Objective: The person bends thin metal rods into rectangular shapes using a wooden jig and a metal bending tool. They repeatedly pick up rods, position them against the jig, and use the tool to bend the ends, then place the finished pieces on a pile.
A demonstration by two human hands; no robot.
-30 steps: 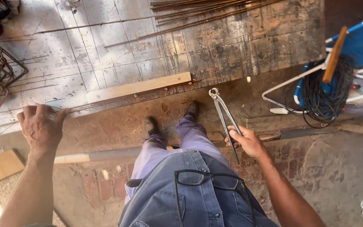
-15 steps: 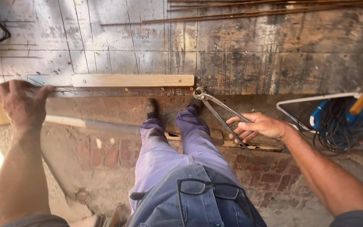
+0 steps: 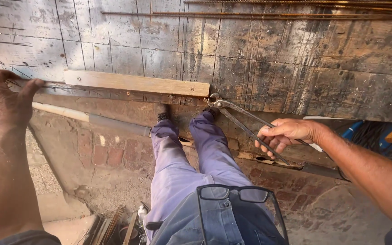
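the left hand (image 3: 1, 97) lies palm down at the left, fingers curled over an edge and thumb stretched right, forearm running down out of view, while the right hand (image 3: 286, 136) reaches in from the lower right, fingers closed in a grip, wrist straight.

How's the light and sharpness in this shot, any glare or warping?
Head view: hard sun; a blown-out patch at the left edge beside the left hand; wide-lens bowing along the wooden batten; right hand and pincers sharp; glasses slightly soft.
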